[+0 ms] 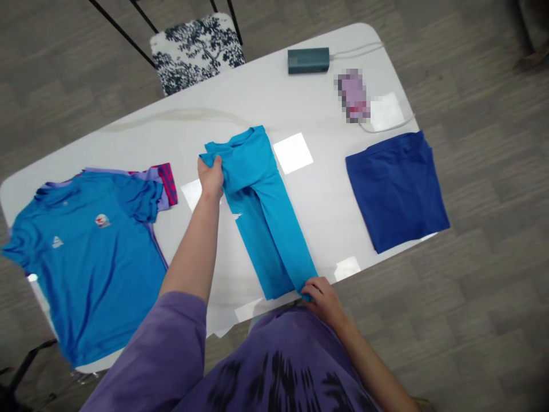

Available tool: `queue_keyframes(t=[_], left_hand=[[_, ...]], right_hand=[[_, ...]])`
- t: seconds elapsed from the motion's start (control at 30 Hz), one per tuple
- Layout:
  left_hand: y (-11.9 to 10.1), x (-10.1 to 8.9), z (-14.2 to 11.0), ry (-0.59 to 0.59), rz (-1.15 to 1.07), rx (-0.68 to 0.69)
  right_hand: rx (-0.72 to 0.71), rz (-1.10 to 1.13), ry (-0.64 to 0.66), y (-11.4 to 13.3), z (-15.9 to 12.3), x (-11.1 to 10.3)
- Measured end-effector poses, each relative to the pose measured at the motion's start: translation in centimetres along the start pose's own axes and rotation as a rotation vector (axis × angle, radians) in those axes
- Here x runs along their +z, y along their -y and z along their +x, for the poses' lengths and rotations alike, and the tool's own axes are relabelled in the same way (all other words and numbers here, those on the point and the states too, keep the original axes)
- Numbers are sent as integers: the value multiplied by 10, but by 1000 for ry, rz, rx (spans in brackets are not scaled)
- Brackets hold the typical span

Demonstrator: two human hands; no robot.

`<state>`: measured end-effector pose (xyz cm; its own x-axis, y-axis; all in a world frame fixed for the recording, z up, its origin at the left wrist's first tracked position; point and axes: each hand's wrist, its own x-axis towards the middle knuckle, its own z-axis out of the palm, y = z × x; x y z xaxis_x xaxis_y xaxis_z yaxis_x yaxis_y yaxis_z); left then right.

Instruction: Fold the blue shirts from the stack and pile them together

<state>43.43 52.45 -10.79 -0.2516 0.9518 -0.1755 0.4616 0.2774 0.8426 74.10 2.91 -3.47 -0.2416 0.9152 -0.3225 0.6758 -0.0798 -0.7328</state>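
A turquoise T-shirt [283,212] lies on the white table [317,240], its right part folded over lengthwise toward the middle, with the neckline at the far end. My left hand [211,176] is closed on the cloth at its upper left, beside the neckline. At the near right end, my right hand [322,298] pinches the hem by the table's front edge. Part of each hand's fingers is hidden by the cloth or by the hand itself.
Spread shirts lie stacked at the left, a blue T-shirt [98,252] on top. A folded dark blue garment [397,191] rests at the right. Behind are a teal power bank [309,60], a blurred phone [355,94] and cables. A patterned chair [197,51] stands beyond the table.
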Motion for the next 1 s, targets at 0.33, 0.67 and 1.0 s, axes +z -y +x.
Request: queue_keyframes(t=[0.33, 0.67, 1.0], left_hand=[[-26, -29, -1, 45, 342, 232], [-93, 112, 80, 282, 316, 260], [-82, 82, 23, 105, 270, 370]], right_hand=[[182, -63, 39, 15, 20, 33], [572, -188, -341, -11, 30, 37], [533, -133, -233, -25, 23, 26]])
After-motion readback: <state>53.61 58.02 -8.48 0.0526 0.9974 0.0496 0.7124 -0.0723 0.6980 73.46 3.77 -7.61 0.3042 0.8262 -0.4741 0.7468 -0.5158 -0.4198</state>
